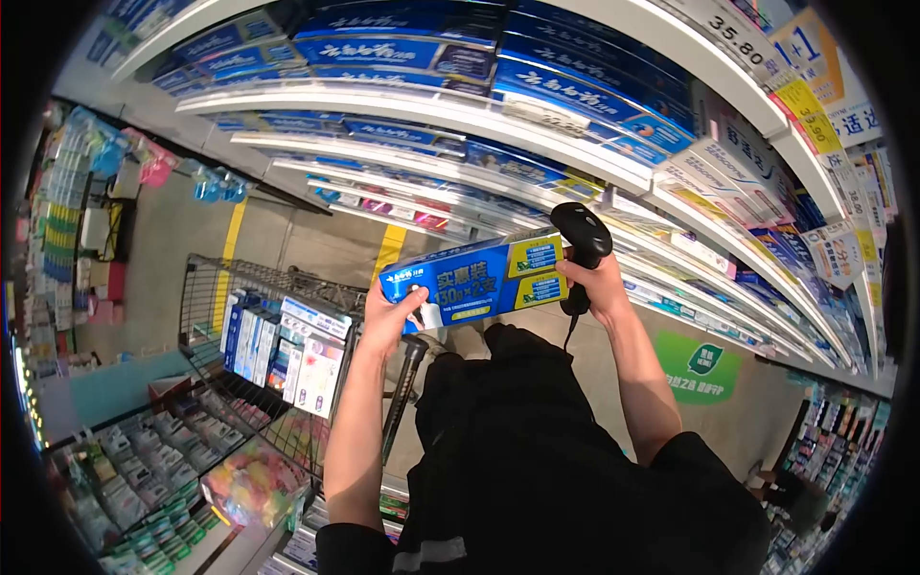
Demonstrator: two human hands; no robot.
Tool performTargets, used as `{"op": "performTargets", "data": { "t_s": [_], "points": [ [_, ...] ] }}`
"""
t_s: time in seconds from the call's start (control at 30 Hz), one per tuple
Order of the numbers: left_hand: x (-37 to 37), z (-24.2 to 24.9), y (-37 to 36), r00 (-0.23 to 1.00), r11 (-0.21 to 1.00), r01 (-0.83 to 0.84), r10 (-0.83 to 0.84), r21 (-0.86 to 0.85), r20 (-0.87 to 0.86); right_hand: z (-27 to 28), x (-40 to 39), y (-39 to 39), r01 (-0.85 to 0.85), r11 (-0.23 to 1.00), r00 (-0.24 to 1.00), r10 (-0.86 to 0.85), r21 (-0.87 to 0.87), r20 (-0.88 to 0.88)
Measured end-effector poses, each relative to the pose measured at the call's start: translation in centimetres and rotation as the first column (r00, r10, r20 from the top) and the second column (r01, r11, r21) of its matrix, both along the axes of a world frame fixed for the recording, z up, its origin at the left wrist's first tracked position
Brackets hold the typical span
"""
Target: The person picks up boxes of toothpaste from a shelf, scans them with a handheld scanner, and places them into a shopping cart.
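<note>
Looking down, you see both your hands on a blue toothpaste box point(479, 283), a value pack of two tubes, held in the air just right of the wire shopping cart point(287, 278), near the cart's handle point(402, 383). Your left hand point(385, 316) grasps the box's end nearest the cart, thumb on the printed front; its other fingers are mostly hidden. Your right hand point(594, 283) is wrapped round a black handheld scanner point(580, 228), and its thumb presses the box's end farther from the cart. How tightly either hand squeezes, you cannot tell from here.

To handle this well, let the left hand carry most of the weight, since the right is shared with the scanner. Hold the printed face flat and steady, press lightly so the cardboard does not dent, and leave the scanner's cord point(570, 335) hanging free of the cart.

Upright blue and white cartons point(244, 335) stand in the cart. Beyond it rise white store shelves point(316, 96) packed with more blue boxes. Past the cart, yellow stripes point(230, 249) cross the grey floor; well to its right lies a green floor sticker point(695, 369). Low display racks point(153, 460) fill the area nearer you, left of the cart.
</note>
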State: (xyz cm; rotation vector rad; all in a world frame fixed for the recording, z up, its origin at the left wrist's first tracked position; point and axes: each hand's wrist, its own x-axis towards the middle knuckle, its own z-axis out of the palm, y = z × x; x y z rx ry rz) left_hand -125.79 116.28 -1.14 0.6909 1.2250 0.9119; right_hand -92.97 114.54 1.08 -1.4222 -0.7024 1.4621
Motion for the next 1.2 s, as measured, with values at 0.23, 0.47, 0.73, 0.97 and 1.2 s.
{"op": "performTargets", "data": {
  "t_s": [0.23,0.47,0.73,0.97,1.2],
  "points": [
    [-6.2,-0.3,-5.8,0.96,0.959,-0.281,0.281,-0.03,-0.017,4.2,-4.4,0.1,-0.24,0.971,0.961,0.233,0.025,0.149],
    [-13.8,-1.0,-12.2,0.827,0.825,-0.562,0.558,-0.068,-0.064,8.5,-12.8,-1.2,-0.69,0.722,0.694,0.682,-0.059,0.233],
    [-19.9,1.1,-19.0,0.627,0.719,-0.609,0.695,0.334,-0.353,8.4,-20.2,-1.3,-0.778,0.626,0.604,0.768,-0.051,0.213],
    [-22.8,-0.8,-22.7,0.613,0.642,-0.755,0.764,0.136,-0.203,8.5,-26.5,-2.1,-0.787,0.605,0.593,0.796,-0.122,0.119],
    [-22.8,-4.0,-26.6,0.577,0.589,-0.782,0.808,-0.202,0.122,3.8,-30.3,-1.2,-0.614,0.78,0.751,0.624,-0.118,0.217]
  ]
}}
